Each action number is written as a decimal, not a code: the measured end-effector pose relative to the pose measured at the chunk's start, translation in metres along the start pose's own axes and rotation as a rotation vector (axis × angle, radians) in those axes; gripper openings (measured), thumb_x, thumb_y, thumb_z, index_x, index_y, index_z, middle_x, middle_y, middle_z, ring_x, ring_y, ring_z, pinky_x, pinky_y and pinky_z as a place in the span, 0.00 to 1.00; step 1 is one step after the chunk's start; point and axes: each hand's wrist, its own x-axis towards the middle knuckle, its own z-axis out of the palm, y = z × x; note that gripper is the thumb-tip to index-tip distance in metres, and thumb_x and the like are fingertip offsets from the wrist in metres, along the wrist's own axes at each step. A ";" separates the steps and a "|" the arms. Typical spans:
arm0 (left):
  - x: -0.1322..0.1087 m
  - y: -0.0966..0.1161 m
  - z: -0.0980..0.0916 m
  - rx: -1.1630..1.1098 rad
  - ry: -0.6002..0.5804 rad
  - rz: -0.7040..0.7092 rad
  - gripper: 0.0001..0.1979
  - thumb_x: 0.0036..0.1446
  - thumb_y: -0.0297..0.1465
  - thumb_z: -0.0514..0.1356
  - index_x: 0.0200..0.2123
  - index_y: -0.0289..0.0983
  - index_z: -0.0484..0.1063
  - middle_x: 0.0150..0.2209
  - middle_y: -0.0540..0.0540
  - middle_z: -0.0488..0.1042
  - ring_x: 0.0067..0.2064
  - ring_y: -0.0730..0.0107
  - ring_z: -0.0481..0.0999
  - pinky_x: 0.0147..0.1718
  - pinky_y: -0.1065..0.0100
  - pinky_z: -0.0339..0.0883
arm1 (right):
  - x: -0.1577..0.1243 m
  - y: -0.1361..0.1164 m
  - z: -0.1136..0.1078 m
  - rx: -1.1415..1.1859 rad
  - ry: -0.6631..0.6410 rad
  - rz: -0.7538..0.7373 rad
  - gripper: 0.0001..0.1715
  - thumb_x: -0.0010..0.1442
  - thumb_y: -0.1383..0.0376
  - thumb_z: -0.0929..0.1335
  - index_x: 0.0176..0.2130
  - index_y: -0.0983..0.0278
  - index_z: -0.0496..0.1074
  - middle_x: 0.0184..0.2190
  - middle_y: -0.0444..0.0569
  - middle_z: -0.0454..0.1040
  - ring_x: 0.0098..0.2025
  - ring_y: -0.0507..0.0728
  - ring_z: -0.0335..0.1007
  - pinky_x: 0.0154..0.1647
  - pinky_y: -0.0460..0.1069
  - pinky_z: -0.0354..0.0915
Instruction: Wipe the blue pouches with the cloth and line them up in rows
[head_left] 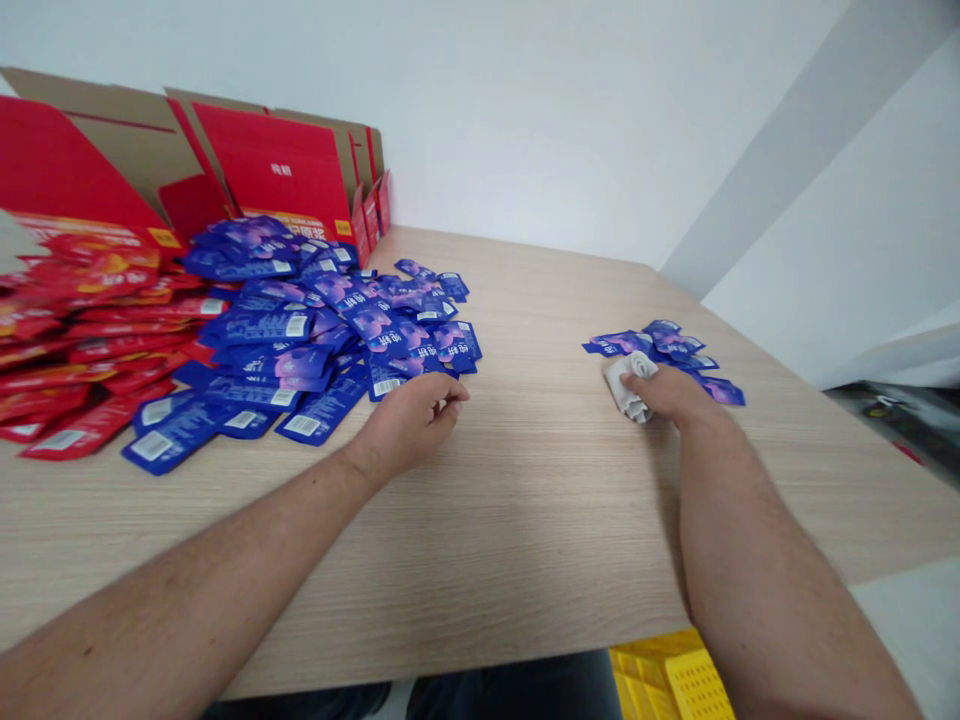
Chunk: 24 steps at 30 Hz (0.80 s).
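Note:
My left hand [420, 422] is at the near edge of a spread pile of blue sachets [375, 325], its fingers curled in towards the thumb. Nothing shows sticking out of it. On the right, my right hand [671, 393] is closed on a folded white cloth [630, 388], held at the near side of a small group of blue sachets [675, 343]. That group lies flat and partly overlapping, and my hand hides some of it. Pink and purple prints mark some blue sachets; others turn up a white barcode label.
Red sachets [97, 330] are heaped at the far left against the blue ones. Behind them stand open red cardboard boxes [277, 160] near the white wall. A yellow crate [675, 675] sits below the front edge of the wooden table [525, 520]. Dark items lie beyond the right edge.

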 end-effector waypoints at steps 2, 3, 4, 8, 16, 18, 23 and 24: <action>0.000 0.000 0.000 0.000 -0.004 0.003 0.11 0.63 0.29 0.56 0.42 0.36 0.78 0.39 0.44 0.82 0.38 0.65 0.79 0.36 0.64 0.71 | -0.003 -0.004 -0.004 -0.013 -0.036 0.033 0.22 0.66 0.56 0.69 0.49 0.69 0.83 0.44 0.66 0.85 0.50 0.69 0.82 0.50 0.56 0.72; 0.000 -0.001 0.001 0.001 -0.002 0.004 0.11 0.64 0.29 0.56 0.42 0.36 0.78 0.39 0.44 0.82 0.38 0.65 0.79 0.36 0.64 0.71 | -0.004 -0.006 -0.005 -0.015 -0.054 0.042 0.22 0.67 0.56 0.68 0.49 0.69 0.83 0.44 0.65 0.85 0.50 0.69 0.82 0.50 0.56 0.72; 0.000 -0.001 0.001 0.004 -0.001 0.005 0.10 0.63 0.29 0.56 0.42 0.36 0.78 0.39 0.44 0.82 0.37 0.65 0.79 0.36 0.64 0.70 | -0.006 -0.008 -0.007 -0.012 -0.068 0.043 0.22 0.68 0.56 0.68 0.49 0.68 0.83 0.45 0.65 0.85 0.50 0.69 0.82 0.50 0.56 0.72; 0.001 0.000 0.000 0.010 -0.005 0.003 0.10 0.63 0.29 0.56 0.41 0.37 0.78 0.38 0.45 0.82 0.37 0.66 0.79 0.36 0.65 0.70 | -0.019 -0.024 -0.015 0.031 -0.128 0.006 0.21 0.69 0.56 0.67 0.50 0.67 0.82 0.44 0.63 0.85 0.45 0.67 0.83 0.47 0.56 0.73; 0.003 0.003 0.001 0.020 -0.038 -0.018 0.10 0.62 0.29 0.56 0.40 0.38 0.78 0.38 0.45 0.83 0.35 0.66 0.78 0.35 0.64 0.70 | -0.068 -0.085 -0.019 0.191 -0.257 -0.265 0.17 0.66 0.53 0.71 0.48 0.60 0.80 0.44 0.53 0.86 0.43 0.62 0.82 0.43 0.51 0.71; 0.003 0.003 0.002 0.022 -0.055 -0.015 0.09 0.62 0.29 0.56 0.40 0.39 0.78 0.37 0.46 0.83 0.35 0.66 0.78 0.35 0.65 0.70 | -0.083 -0.101 -0.015 0.247 -0.308 -0.345 0.15 0.65 0.53 0.72 0.46 0.58 0.79 0.42 0.49 0.86 0.40 0.59 0.81 0.41 0.50 0.71; 0.004 0.004 0.003 0.029 -0.119 -0.031 0.11 0.61 0.28 0.56 0.41 0.38 0.79 0.40 0.45 0.83 0.40 0.63 0.80 0.40 0.63 0.72 | -0.109 -0.120 -0.003 0.749 -0.598 -0.630 0.20 0.59 0.49 0.74 0.42 0.60 0.76 0.39 0.49 0.83 0.39 0.59 0.79 0.38 0.51 0.72; 0.004 0.004 0.003 0.029 -0.132 -0.042 0.11 0.61 0.28 0.56 0.42 0.38 0.79 0.40 0.45 0.83 0.40 0.63 0.80 0.41 0.63 0.72 | -0.110 -0.119 -0.002 0.851 -0.643 -0.628 0.23 0.58 0.47 0.74 0.43 0.61 0.76 0.39 0.50 0.83 0.39 0.60 0.79 0.38 0.52 0.73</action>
